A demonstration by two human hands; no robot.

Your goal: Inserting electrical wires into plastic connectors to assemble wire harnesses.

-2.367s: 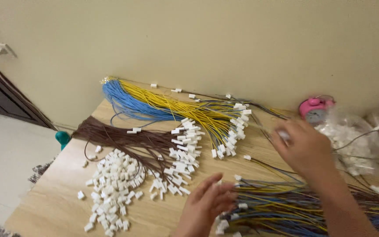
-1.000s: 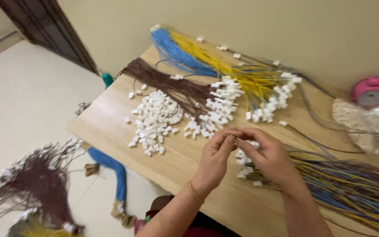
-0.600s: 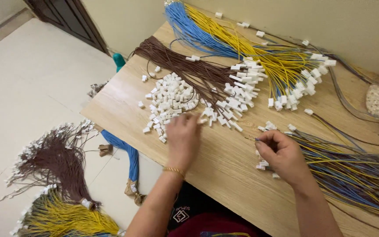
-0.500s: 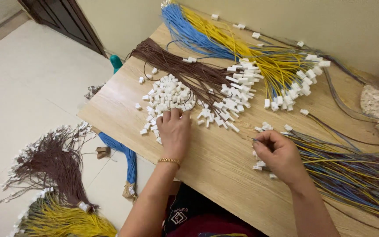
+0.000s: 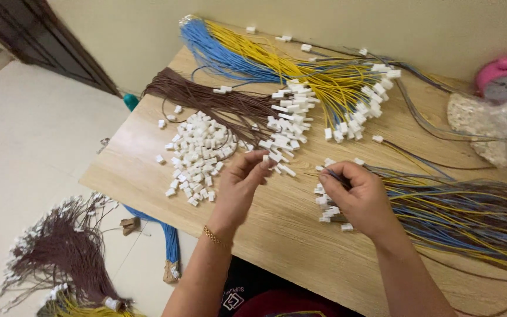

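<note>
Lifted off the pile of loose white connectors (image 5: 198,149) since half a second ago, the left hand (image 5: 239,188) pinches one small white connector (image 5: 265,158) in closed fingertips above the desk's (image 5: 289,235) middle. Right hand (image 5: 362,196) grips a thin wire (image 5: 335,176) from the mixed wire bundle (image 5: 470,214) along the right edge.

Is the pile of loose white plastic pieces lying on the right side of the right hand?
No, the pile of white pieces lies on the table beyond the left hand, far from the right hand.
</note>
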